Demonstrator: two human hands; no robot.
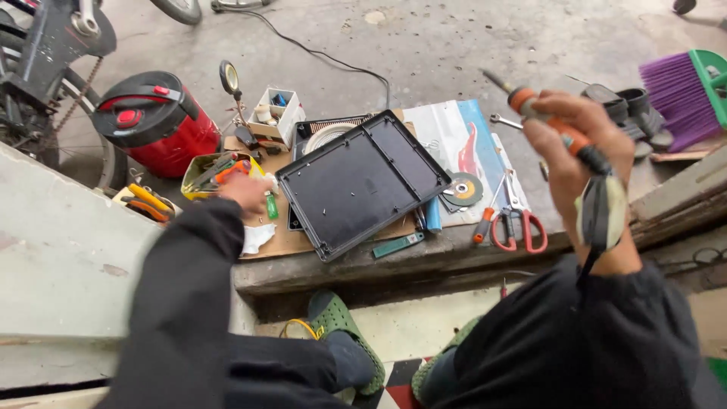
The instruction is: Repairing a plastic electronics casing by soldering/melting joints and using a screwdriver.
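My right hand is raised over the right side of the step and grips an orange and black soldering iron, metal tip pointing up and left, its black cord hanging along my wrist. My left hand reaches to the left, at the edge of a yellow tin of tools, close to a small green tool; its fingers are partly hidden and whether it holds anything is unclear. Between both hands a black square plastic cover lies open side up on brown cardboard.
A red and black canister, a magnifier on a stand and a small white parts box stand at the back left. Red-handled scissors, a cutting disc, a wrench, and a purple broom lie right. Bicycle at far left.
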